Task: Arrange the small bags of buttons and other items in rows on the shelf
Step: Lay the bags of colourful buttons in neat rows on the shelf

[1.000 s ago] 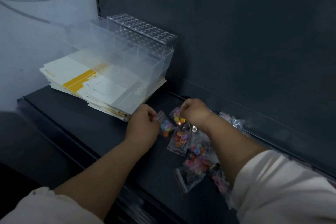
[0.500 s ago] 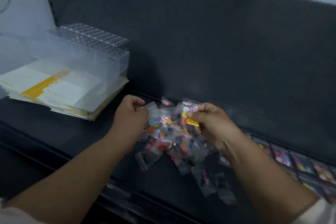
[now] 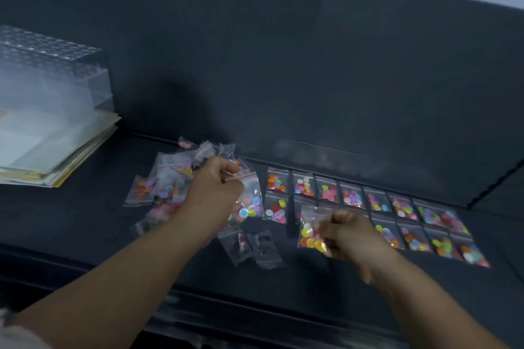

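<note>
L hand (image 3: 214, 188): fingers (image 3: 231, 168) curled, pinching the red zip strip of a clear button bag (image 3: 251, 202). The bag hangs below the fingertips over the shelf (image 3: 85, 221); can't tell if it touches.

R hand (image 3: 350, 232): fingers curled round the edge of a second button bag (image 3: 309, 231) w/ yellow, orange and red buttons. It sticks out left of the knuckles.

Beyond and right of the R fingers: two rows of bags (image 3: 377, 202), flat, side by side, running off to the right. The R hand covers part of the near row.

Left of and behind the L fingers: loose pile of bags (image 3: 167, 178), overlapping.

Btwn the two hands, nearer the person: two dark bags (image 3: 251, 246) flat on the shelf, contents too blurred to tell.

Far left of the L hand: clear plastic box (image 3: 54, 73) on a stack of papers (image 3: 65, 156).
</note>
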`<state>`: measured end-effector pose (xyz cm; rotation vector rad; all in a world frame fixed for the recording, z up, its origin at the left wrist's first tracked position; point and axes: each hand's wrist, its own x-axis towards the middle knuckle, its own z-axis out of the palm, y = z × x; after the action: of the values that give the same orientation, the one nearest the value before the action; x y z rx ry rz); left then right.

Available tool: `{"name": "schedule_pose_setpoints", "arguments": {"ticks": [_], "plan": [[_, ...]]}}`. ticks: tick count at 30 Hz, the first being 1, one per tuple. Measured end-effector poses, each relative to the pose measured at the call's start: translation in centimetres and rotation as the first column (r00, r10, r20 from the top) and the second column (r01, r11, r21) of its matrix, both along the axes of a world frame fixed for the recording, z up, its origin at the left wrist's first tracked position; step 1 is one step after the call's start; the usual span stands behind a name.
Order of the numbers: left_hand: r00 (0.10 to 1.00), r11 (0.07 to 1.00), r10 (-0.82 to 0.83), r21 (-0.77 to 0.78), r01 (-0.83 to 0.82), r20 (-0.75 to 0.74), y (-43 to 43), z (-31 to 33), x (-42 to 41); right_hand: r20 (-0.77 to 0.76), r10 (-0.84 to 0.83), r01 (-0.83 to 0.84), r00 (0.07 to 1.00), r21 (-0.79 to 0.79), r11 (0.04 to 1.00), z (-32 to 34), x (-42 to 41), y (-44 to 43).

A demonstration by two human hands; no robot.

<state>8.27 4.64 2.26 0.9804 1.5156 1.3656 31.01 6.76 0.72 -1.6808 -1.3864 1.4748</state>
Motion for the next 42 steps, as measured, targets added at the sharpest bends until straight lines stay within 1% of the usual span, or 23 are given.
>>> {"name": "schedule_pose_setpoints", "arguments": {"ticks": [6,8,14,16,18,20,23,25,27,29,30,32,34,36,40,42], "plan": [[1.0,0.999,0.025,-0.034,-0.025,-0.016,-0.7,-0.5,0.5,-0.098,0.065,-0.075,0.993,-0.102,0.992,-2.0,-3.4,-1.6],[0.999,0.998,0.042,-0.046,-0.043,-0.009,-1.1,-0.6,0.1,-0.135,0.081,-0.096,0.987,-0.103,0.99,-2.4,-5.1,-1.9],[0.992,0.991,0.123,-0.06,-0.124,-0.017,-2.3,-1.0,-2.0,-0.18,0.128,-0.142,0.975,-0.07,0.987,-3.4,-10.2,-1.9],[0.991,0.989,0.134,-0.06,-0.135,-0.012,-2.5,-1.0,-2.5,-0.22,0.135,-0.157,0.966,-0.087,0.984,-3.3,-10.9,-2.0],[0.992,0.99,0.125,-0.061,-0.125,-0.005,-2.6,-0.9,-2.7,-0.237,0.106,-0.132,0.966,-0.093,0.987,-3.0,-10.4,-1.9],[0.994,0.992,0.109,-0.063,-0.108,0.004,-2.7,-0.8,-2.6,-0.185,0.074,-0.088,0.98,-0.067,0.994,-3.0,-9.1,-1.5],[0.996,0.993,0.085,-0.079,-0.085,-0.008,-2.6,-0.9,-2.0,-0.031,0.047,-0.046,0.998,0.021,0.999,-3.4,-6.9,-1.2],[0.997,0.994,0.073,-0.078,-0.074,-0.022,-2.4,-1.0,-1.4,0.094,0.04,-0.049,0.995,0.1,0.994,-3.7,-6.0,-1.1],[0.999,0.996,0.045,-0.077,-0.047,-0.025,-2.3,-0.8,-0.9,0.284,0.064,-0.124,0.957,0.198,0.972,-3.6,-5.3,-1.2],[0.999,0.997,0.02,-0.074,-0.023,-0.035,-2.1,-0.8,-0.5,0.468,0.061,-0.212,0.882,0.279,0.936,-3.3,-4.7,-1.4],[0.999,0.997,0.014,-0.073,-0.017,-0.036,-2.1,-0.8,-0.4,0.52,0.048,-0.248,0.853,0.321,0.914,-3.3,-4.3,-1.6],[0.999,0.997,0.003,-0.079,-0.006,-0.034,-2.0,-0.8,-0.1,0.567,0.018,-0.311,0.824,0.426,0.85,-3.2,-3.8,-2.0],[0.999,0.996,-0.006,-0.089,0.003,-0.037,-1.8,-1.0,0.3,0.555,0.034,-0.367,0.831,0.502,0.783,-3.5,-3.5,-2.4],[0.999,0.996,-0.013,-0.092,0.009,-0.041,-1.8,-1.0,0.6,0.566,0.097,-0.45,0.819,0.528,0.721,-4.0,-3.4,-2.7],[0.998,0.995,-0.026,-0.101,0.019,-0.063,-1.9,-0.8,1.0,0.653,0.193,-0.616,0.732,0.515,0.596,-5.2,-3.7,-2.8],[0.997,0.994,-0.022,-0.106,0.014,-0.072,-1.9,-0.7,1.1,0.671,0.204,-0.644,0.713,0.513,0.567,-5.3,-3.6,-2.5]]}}
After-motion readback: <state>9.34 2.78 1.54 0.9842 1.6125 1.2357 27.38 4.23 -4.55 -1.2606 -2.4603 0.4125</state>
